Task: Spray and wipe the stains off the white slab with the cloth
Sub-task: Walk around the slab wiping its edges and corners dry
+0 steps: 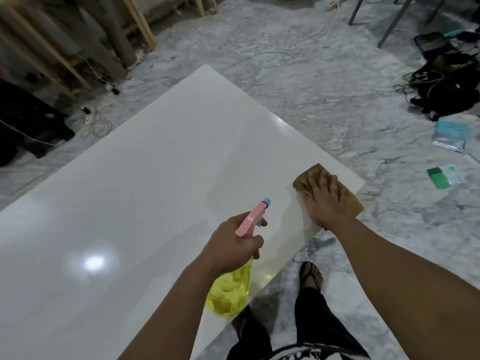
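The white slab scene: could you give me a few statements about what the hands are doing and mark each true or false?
1. The left hand holds a yellow spray bottle with a pink trigger head. True.
2. The right hand presses a brown cloth flat on the white slab. True.
3. The cloth lies in the middle of the slab. False: it sits at the slab's near right corner.
4. The bottle's nozzle is green. False: its tip is blue.
5. The slab rests above a grey marbled floor with cables lying on it. True.
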